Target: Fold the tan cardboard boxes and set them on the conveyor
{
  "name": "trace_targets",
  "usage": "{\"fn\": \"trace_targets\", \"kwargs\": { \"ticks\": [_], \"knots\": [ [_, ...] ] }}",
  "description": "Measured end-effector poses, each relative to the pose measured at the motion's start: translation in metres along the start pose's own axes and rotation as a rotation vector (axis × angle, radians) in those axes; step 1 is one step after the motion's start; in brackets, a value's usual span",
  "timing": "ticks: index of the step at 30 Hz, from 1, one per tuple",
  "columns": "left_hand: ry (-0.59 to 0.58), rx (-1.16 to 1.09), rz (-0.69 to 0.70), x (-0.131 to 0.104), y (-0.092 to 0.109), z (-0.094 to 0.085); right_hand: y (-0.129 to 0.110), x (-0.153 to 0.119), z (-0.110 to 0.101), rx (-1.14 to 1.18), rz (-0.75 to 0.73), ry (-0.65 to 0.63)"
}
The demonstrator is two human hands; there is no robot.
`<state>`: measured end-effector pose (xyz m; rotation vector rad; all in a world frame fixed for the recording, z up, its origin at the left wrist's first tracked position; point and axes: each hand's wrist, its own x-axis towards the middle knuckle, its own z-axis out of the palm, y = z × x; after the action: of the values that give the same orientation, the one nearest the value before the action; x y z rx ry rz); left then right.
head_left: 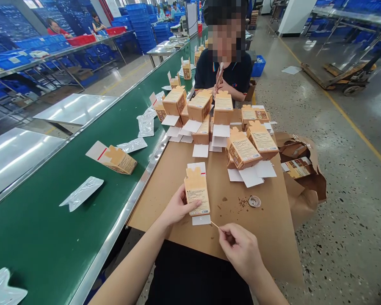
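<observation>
My left hand (177, 206) grips an orange-tan paper carton (197, 190), thumb across its printed front. The carton looks flattened, with white flaps sticking out at top and bottom. Pinched between the fingers of my right hand (241, 248) is a thin wooden stick (215, 225). Its tip is at the lower right corner of the carton, by the bottom flap; whether they touch I cannot tell. To the right on the brown cardboard surface (178, 237) sits a small clear round cup (254, 201), beside scattered dark specks (243, 204).
Several opened cartons (244, 148) with white flaps stand in groups on the cardboard. Left runs a green conveyor belt (51, 254) bearing a carton (122, 161) and silver pouches (82, 192). A co-worker (247, 70) faces me across the table. A brown paper bag (305, 195) is at the right.
</observation>
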<state>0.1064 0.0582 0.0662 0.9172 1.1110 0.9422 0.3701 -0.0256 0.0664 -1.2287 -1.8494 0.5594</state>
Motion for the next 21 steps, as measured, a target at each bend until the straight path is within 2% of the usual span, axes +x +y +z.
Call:
{"fn": "trace_targets", "kwargs": {
  "ticks": [4,7,12,16,18,19,21],
  "knots": [
    [-0.032,0.165,0.099,-0.020,-0.003,-0.002,0.000,-0.024,-0.035,0.043,0.127,0.061],
    [-0.043,0.334,0.164,-0.035,-0.011,-0.003,0.004,-0.043,-0.049,0.069,0.263,0.139],
    [0.018,0.446,0.177,-0.042,-0.027,-0.003,-0.002,-0.054,-0.046,0.104,0.347,0.200],
    [0.071,0.502,0.205,-0.041,-0.027,-0.005,-0.008,-0.050,-0.041,0.116,0.368,0.204],
    [0.218,0.554,0.206,-0.041,-0.022,-0.018,-0.006,-0.049,-0.040,0.112,0.365,0.205],
    [0.347,0.568,0.209,-0.043,-0.019,-0.029,-0.004,-0.050,-0.040,0.108,0.367,0.213],
    [0.675,0.529,0.238,-0.050,-0.012,-0.060,0.004,-0.052,-0.040,0.102,0.376,0.233]
  ]
}}
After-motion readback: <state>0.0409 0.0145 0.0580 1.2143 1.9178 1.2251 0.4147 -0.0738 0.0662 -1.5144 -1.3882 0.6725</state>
